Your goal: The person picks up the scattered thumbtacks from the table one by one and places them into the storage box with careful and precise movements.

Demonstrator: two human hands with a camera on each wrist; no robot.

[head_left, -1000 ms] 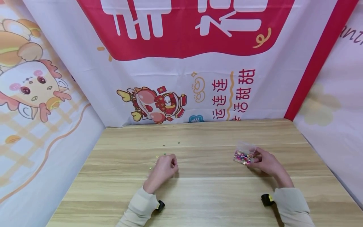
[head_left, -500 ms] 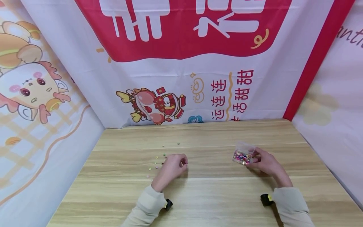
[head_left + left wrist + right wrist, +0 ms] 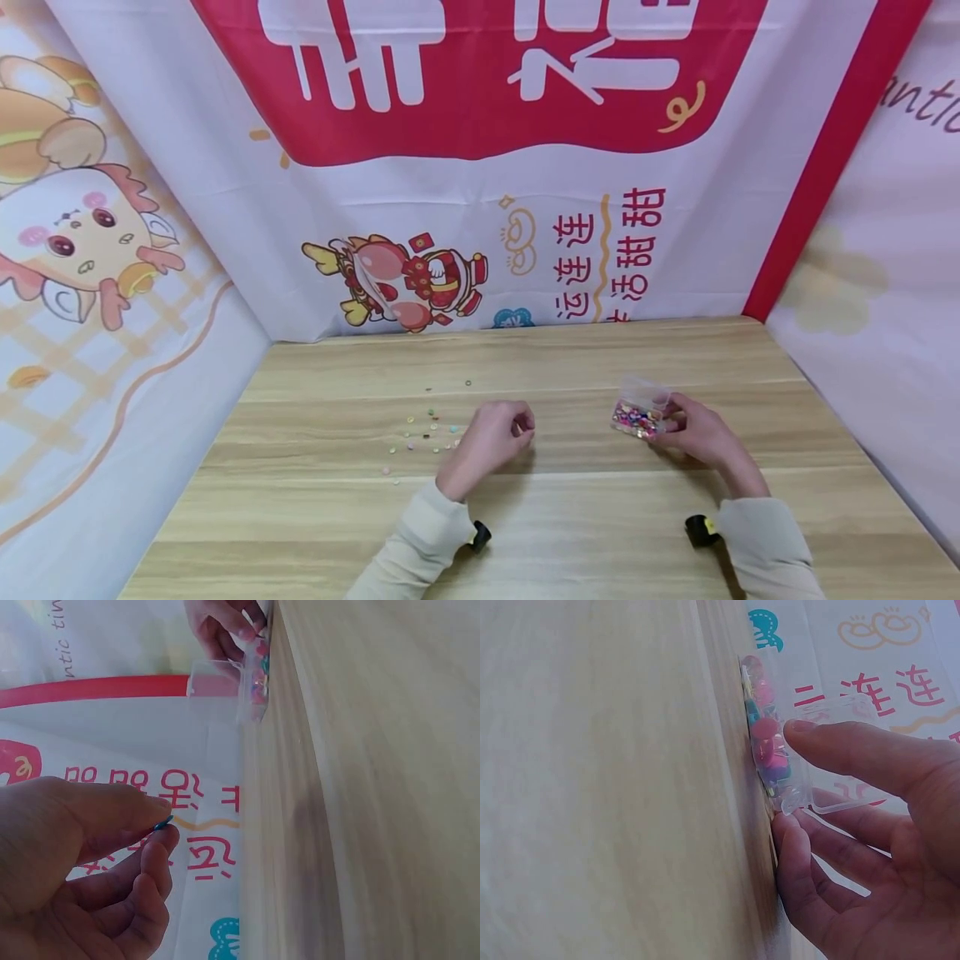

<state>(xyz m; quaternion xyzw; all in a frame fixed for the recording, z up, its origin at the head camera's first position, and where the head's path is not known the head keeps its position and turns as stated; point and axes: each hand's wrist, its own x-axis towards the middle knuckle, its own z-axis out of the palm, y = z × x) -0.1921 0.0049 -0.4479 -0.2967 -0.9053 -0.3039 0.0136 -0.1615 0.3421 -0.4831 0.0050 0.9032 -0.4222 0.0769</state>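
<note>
L hand pinches one bead; R hand grips part-filled clear box; approx. a dozen loose beads left on tabletop.

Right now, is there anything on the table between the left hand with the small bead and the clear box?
Nothing visible. The left hand pinches a small bead, and only bare table lies between it and the clear box, which the right hand holds.

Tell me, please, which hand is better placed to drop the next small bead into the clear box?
Left, I'd judge. The left hand pinches a tiny blue bead and hangs between the scattered beads and the clear box. The right hand has its grip on that box, steadying it.
</note>
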